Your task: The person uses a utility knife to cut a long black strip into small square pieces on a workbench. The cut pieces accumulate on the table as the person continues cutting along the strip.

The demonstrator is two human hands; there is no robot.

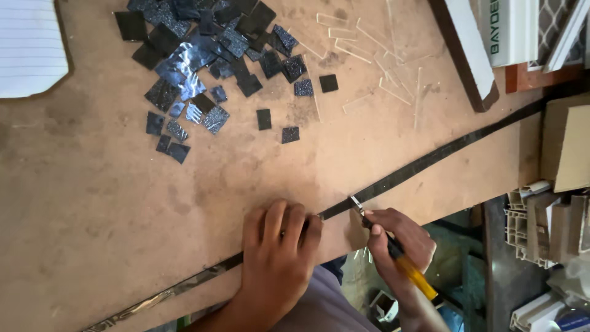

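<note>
Here, near the surface's [123, 203] front edge, the left hand [276, 252] lies flat, fingers together, pressing down one long dark strip [430, 161] that runs slantwise toward the right edge. The right hand [399, 237] is closed around one yellow-handled knife [393, 249], its blade tip touching the strip just beside the left fingertips. Toward the far edge lies a heap of dark cut squares [203, 55], too many to count, beside several clear slivers [381, 55].
</note>
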